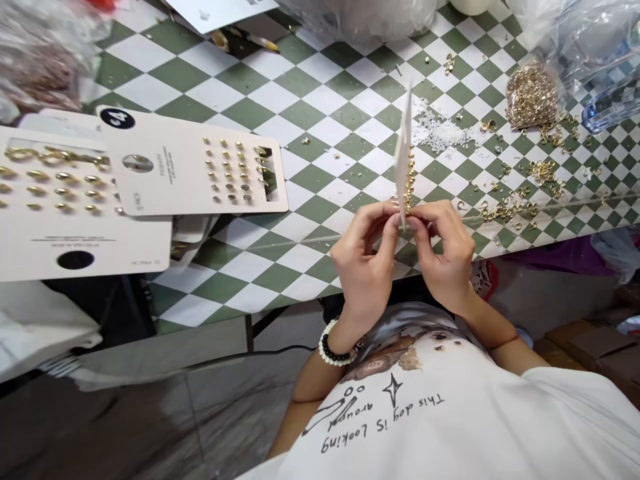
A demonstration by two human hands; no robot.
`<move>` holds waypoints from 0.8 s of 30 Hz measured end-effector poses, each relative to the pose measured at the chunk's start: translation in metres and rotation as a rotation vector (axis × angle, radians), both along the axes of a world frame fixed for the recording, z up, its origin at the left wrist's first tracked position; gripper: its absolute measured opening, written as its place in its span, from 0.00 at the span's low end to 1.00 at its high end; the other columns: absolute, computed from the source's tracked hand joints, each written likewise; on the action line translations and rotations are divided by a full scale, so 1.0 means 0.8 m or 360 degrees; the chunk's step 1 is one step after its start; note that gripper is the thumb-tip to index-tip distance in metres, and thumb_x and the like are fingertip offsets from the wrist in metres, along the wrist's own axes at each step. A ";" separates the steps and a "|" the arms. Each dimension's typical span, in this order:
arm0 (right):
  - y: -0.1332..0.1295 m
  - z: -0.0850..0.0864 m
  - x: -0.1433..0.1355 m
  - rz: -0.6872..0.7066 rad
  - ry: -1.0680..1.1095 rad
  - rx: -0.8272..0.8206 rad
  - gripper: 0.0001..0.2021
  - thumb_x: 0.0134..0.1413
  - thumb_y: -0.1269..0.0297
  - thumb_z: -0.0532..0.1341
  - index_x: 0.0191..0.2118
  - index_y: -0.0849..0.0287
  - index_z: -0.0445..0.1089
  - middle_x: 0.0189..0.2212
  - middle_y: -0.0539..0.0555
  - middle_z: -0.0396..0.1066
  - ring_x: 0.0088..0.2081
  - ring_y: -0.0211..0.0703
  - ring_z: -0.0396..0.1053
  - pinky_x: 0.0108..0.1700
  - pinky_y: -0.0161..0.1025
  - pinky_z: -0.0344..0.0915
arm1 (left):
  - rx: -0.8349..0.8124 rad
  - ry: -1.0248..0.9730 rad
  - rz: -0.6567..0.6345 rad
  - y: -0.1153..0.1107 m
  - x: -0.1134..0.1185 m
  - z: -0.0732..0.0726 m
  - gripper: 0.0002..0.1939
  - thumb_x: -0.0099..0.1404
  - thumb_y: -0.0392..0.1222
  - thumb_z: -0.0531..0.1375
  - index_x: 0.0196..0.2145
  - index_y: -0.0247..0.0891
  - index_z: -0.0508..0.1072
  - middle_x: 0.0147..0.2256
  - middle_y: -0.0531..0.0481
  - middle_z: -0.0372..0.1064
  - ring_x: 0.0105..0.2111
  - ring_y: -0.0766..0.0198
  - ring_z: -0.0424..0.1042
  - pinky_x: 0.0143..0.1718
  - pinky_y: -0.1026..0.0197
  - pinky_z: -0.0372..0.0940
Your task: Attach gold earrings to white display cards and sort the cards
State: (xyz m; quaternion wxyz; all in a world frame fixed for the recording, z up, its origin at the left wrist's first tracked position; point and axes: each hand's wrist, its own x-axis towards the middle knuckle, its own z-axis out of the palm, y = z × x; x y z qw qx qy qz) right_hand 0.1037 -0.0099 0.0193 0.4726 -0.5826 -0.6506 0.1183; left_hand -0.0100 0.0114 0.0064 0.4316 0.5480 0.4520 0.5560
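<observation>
Both hands meet at the lower end of an earring card (403, 157), which stands edge-on to me over the table. Gold earrings (411, 175) line its right face. My left hand (367, 257) pinches the card from the left between thumb and fingertips. From the other side, my right hand (443, 250) has its thumb and forefinger pressed together close to the card's lower earrings. Whatever small piece lies between the right fingertips is hidden. Just beyond the card lies a heap of small clear earring backs (440, 130).
Filled earring cards (175, 153) overlap on the left of the checkered table (280, 260). Loose gold earrings (510, 208) are scattered at right, near a clear bag of small gold pieces (533, 97). Plastic bags (360, 17) line the far side, and a blue-tinted bottle (613, 100) lies far right.
</observation>
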 end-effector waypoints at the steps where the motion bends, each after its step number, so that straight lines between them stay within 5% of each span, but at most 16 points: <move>1: 0.001 0.006 0.010 0.0060 0.0031 -0.0055 0.06 0.68 0.74 0.60 0.41 0.57 0.71 0.35 0.52 0.74 0.36 0.38 0.72 0.34 0.35 0.69 | 0.0138 0.0151 0.0001 0.001 -0.008 -0.001 0.04 0.74 0.34 0.59 0.43 0.38 0.75 0.41 0.50 0.78 0.41 0.68 0.80 0.44 0.70 0.74; 7: 0.061 0.033 0.125 -0.0256 -0.0131 -0.0261 0.02 0.64 0.65 0.66 0.41 0.55 0.78 0.37 0.53 0.79 0.34 0.40 0.75 0.27 0.38 0.67 | 0.0891 0.1273 -0.0186 0.007 -0.055 -0.005 0.08 0.72 0.26 0.57 0.46 0.32 0.72 0.44 0.39 0.77 0.46 0.57 0.77 0.46 0.60 0.69; 10: 0.101 0.025 0.163 -0.0093 -0.0256 -0.0479 0.06 0.60 0.60 0.70 0.37 0.55 0.78 0.35 0.55 0.79 0.34 0.43 0.75 0.30 0.40 0.72 | 0.0992 0.1556 -0.0219 0.008 -0.062 -0.008 0.08 0.71 0.25 0.56 0.45 0.30 0.72 0.42 0.37 0.76 0.45 0.53 0.76 0.43 0.56 0.66; 14: 0.122 0.018 0.169 0.0072 -0.0422 -0.0584 0.07 0.60 0.57 0.70 0.35 0.54 0.77 0.36 0.55 0.80 0.34 0.44 0.74 0.36 0.44 0.75 | 0.0920 0.1581 -0.0222 0.008 -0.064 -0.008 0.04 0.73 0.30 0.58 0.44 0.33 0.71 0.41 0.40 0.76 0.42 0.55 0.74 0.42 0.55 0.63; 19: 0.135 0.041 0.170 0.0087 -0.0480 -0.0598 0.10 0.60 0.53 0.70 0.36 0.54 0.78 0.35 0.56 0.80 0.33 0.44 0.74 0.35 0.46 0.75 | 0.0824 0.1522 -0.0301 0.014 -0.069 -0.007 0.02 0.73 0.35 0.60 0.41 0.34 0.70 0.38 0.42 0.73 0.40 0.56 0.71 0.39 0.55 0.62; 24: 0.197 0.046 0.184 0.0089 -0.0464 -0.0483 0.02 0.57 0.57 0.69 0.33 0.43 0.79 0.35 0.50 0.80 0.31 0.48 0.75 0.34 0.53 0.74 | 0.0885 0.1479 -0.0344 0.019 -0.058 -0.007 0.04 0.73 0.34 0.59 0.38 0.35 0.68 0.37 0.44 0.72 0.40 0.56 0.70 0.41 0.55 0.62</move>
